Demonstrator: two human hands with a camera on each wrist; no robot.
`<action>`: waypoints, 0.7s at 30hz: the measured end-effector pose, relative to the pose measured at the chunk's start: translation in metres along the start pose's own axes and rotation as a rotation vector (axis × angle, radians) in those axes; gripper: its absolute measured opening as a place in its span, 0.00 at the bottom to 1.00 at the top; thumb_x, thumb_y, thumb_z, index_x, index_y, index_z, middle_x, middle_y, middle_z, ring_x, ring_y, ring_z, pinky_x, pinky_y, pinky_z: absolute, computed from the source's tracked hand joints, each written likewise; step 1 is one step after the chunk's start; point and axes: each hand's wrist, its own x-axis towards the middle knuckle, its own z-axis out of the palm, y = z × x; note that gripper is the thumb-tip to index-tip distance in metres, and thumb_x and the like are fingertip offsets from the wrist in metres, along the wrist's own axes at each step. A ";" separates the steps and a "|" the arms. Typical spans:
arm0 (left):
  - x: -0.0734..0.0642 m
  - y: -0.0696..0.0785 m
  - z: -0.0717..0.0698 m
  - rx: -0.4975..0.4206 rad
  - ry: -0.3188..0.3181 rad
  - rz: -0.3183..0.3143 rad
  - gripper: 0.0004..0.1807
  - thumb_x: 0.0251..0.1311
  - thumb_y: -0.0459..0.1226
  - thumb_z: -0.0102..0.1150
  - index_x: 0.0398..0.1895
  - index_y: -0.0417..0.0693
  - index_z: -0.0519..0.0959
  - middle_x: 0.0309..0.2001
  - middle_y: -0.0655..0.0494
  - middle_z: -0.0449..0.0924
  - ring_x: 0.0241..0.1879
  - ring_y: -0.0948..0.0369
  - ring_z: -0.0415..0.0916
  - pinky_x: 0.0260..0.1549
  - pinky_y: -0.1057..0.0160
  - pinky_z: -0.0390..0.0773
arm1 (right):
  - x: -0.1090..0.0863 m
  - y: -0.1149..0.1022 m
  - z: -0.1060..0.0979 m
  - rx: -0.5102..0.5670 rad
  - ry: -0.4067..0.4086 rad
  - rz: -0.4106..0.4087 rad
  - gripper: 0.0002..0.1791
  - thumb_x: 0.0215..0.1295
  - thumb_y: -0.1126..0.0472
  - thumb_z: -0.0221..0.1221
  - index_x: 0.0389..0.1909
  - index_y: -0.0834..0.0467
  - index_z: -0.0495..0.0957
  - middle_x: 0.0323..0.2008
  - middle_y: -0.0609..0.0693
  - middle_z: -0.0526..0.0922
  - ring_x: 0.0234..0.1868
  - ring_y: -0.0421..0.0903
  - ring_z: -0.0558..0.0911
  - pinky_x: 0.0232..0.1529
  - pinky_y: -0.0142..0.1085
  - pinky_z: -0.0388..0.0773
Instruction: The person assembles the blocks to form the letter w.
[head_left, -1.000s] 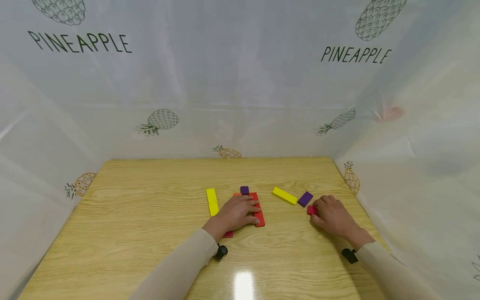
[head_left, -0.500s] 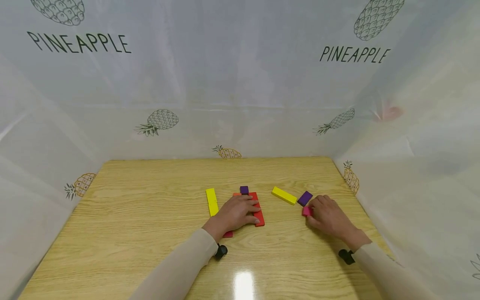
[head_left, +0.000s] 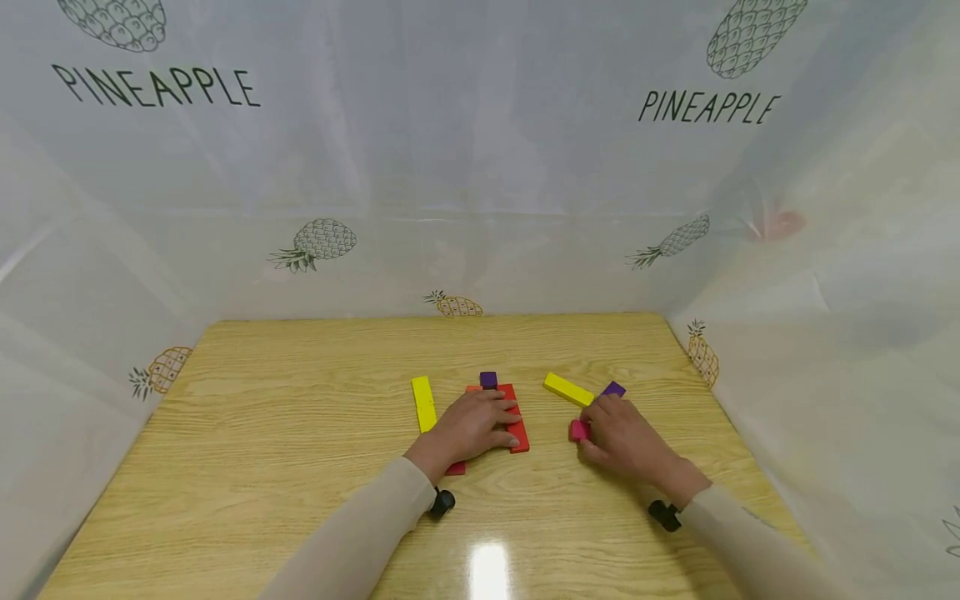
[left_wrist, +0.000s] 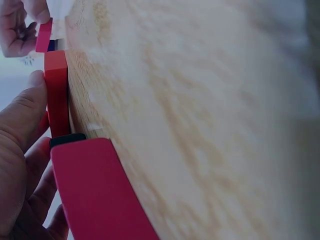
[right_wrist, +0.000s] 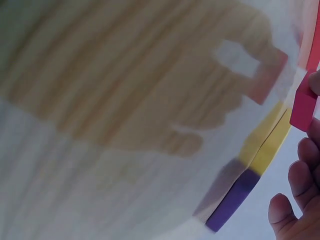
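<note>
My left hand [head_left: 472, 425] rests with spread fingers across a group of blocks. Its thumb touches a long red block [head_left: 517, 432], also in the left wrist view [left_wrist: 56, 95]. Beneath the palm, an orange block [head_left: 473, 388] and a crimson block [head_left: 455, 470] partly show. A small purple block [head_left: 489, 380] sits just beyond the fingers. To the right, my right hand [head_left: 621, 437] pinches a small pink block [head_left: 577, 430] between thumb and fingers. The right wrist view shows the pink block [right_wrist: 303, 107] at the fingertips, with the red block beyond it.
A yellow block [head_left: 423, 400] lies left of the left hand. Another yellow block [head_left: 567, 390] and a purple block [head_left: 615, 389] meet end to end just behind the right hand, which partly covers the purple one. A pineapple-print curtain [head_left: 480, 167] surrounds the wooden table [head_left: 262, 400].
My right hand has moved left with the pink block, passing in front of the purple block towards the red one. The left hand has stayed in place.
</note>
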 end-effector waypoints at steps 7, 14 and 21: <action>0.000 0.001 -0.001 -0.008 -0.003 -0.004 0.26 0.71 0.56 0.63 0.68 0.61 0.83 0.73 0.62 0.76 0.78 0.56 0.65 0.78 0.50 0.63 | 0.008 -0.016 0.000 0.023 -0.060 -0.016 0.11 0.63 0.54 0.69 0.40 0.55 0.81 0.37 0.44 0.77 0.42 0.44 0.72 0.46 0.40 0.74; 0.000 0.002 -0.001 0.001 -0.003 -0.003 0.26 0.71 0.55 0.63 0.68 0.61 0.82 0.73 0.62 0.76 0.78 0.56 0.65 0.78 0.51 0.63 | 0.013 -0.027 0.002 0.035 -0.079 -0.050 0.14 0.63 0.52 0.70 0.42 0.56 0.82 0.39 0.44 0.79 0.42 0.43 0.75 0.47 0.41 0.77; 0.000 0.001 0.000 0.014 0.006 0.007 0.26 0.71 0.56 0.63 0.68 0.61 0.83 0.72 0.62 0.77 0.77 0.56 0.66 0.78 0.52 0.64 | 0.016 -0.036 0.005 0.066 -0.102 -0.067 0.14 0.63 0.52 0.69 0.44 0.55 0.82 0.41 0.44 0.80 0.43 0.43 0.75 0.50 0.42 0.77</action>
